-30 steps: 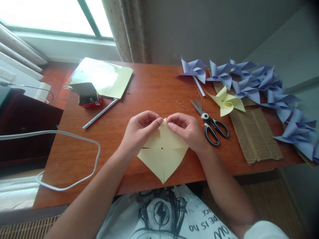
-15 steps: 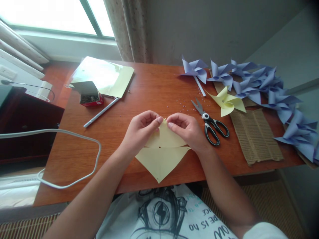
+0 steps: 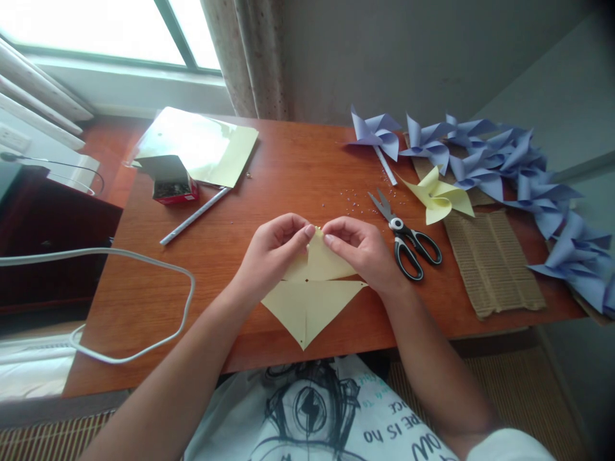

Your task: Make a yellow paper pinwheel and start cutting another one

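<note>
yellow paper between both hands' fingertips

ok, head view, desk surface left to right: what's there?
White cable → red box → silver stick → left hand → yellow paper → right hand → scissors → yellow pinwheel → corrugated cardboard → purple pinwheels.

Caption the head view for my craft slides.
Both hands, left hand and right hand, pinch a yellow paper square beside scissors.
</note>
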Tool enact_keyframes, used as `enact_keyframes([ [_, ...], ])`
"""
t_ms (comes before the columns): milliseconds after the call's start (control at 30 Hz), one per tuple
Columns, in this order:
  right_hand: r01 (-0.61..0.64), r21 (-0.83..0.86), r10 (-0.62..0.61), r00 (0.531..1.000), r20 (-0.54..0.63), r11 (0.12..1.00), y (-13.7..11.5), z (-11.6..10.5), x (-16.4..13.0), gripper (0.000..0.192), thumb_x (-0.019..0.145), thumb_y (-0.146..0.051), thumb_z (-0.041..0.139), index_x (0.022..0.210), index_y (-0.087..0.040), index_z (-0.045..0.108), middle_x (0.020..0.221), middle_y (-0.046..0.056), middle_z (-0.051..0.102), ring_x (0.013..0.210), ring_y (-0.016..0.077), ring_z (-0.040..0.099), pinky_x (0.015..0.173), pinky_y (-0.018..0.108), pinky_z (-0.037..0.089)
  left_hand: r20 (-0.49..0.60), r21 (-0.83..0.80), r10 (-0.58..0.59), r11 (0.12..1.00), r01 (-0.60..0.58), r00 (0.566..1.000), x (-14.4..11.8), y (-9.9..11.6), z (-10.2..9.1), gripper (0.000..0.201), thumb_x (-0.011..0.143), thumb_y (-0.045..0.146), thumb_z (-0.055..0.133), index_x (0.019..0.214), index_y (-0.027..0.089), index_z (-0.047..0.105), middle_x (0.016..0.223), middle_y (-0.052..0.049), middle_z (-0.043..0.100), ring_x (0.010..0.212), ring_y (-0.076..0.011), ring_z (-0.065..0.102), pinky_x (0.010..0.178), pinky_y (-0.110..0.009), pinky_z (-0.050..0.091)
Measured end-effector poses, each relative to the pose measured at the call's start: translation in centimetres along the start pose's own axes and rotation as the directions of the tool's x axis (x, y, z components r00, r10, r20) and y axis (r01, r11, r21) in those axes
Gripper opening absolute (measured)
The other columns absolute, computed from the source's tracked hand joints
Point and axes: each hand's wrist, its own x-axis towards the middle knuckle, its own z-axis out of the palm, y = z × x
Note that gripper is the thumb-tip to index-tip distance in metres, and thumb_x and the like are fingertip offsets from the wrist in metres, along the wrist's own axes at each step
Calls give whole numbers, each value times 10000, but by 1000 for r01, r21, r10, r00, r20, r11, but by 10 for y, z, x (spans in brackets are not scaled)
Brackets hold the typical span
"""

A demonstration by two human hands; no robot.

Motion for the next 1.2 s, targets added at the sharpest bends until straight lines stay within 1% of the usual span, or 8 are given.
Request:
enact_keyframes([
  [200,8,26,-8,1000,10,1000,1,0,0,87,882,-304,704,900,-218,700,896,17,725,854,187,685,777,305,553,9,-29,-9,1000,10,1000,-1,-2,0,331,750,465,833,773,172,680,647,15,583,552,-97,451,484,-219,323],
  [433,10,50,-12,999,40,999,0,1,0,69,895,-282,694,913,-217,709,898,11,732,861,177,691,777,290,552,30,-11,-6,1000,7,1000,0,-4,0,309,758,436,831,774,173,669,669,10,588,559,-99,458,474,-217,327],
  [600,7,21,-7,1000,16,1000,0,0,0,83,888,-294,702,893,-211,699,885,15,721,840,179,679,764,295,543,16,-14,-16,1000,17,1000,0,-2,0,339,750,456,832,734,175,644,620,23,561,524,-92,435,466,-221,316],
  [700,13,34,-13,1000,12,999,1,-1,0,71,887,-282,703,900,-212,702,906,16,728,860,180,685,778,295,546,4,-29,-5,1000,5,1000,0,-3,0,323,744,432,842,752,169,655,655,13,579,559,-95,451,477,-213,323],
  [833,13,65,-15,1000,25,998,2,1,0,55,885,-264,707,900,-211,706,905,12,732,866,177,693,788,289,550,15,-43,-4,999,5,1000,0,-4,0,300,754,399,839,760,164,652,676,11,579,580,-96,460,488,-208,332],
  [1000,6,74,-7,1000,7,997,3,1,0,35,880,-249,713,891,-215,712,881,7,733,822,166,687,745,277,544,8,-47,9,999,-8,1000,0,-3,0,258,781,364,821,811,159,668,740,-4,622,647,-107,518,550,-208,385],
  [1100,10,83,-9,1000,-11,997,3,0,1,21,876,-235,717,887,-218,713,881,3,738,819,160,687,747,273,543,9,-49,32,998,-32,999,1,-5,-1,237,801,349,804,874,162,678,821,-22,657,731,-127,570,617,-219,430],
  [1200,6,72,-5,1000,-21,997,3,0,2,26,868,-238,721,882,-219,712,879,3,740,825,165,691,758,283,548,12,-49,43,998,-43,999,2,-7,-2,208,813,320,787,897,166,675,857,-28,668,768,-136,590,656,-231,451],
])
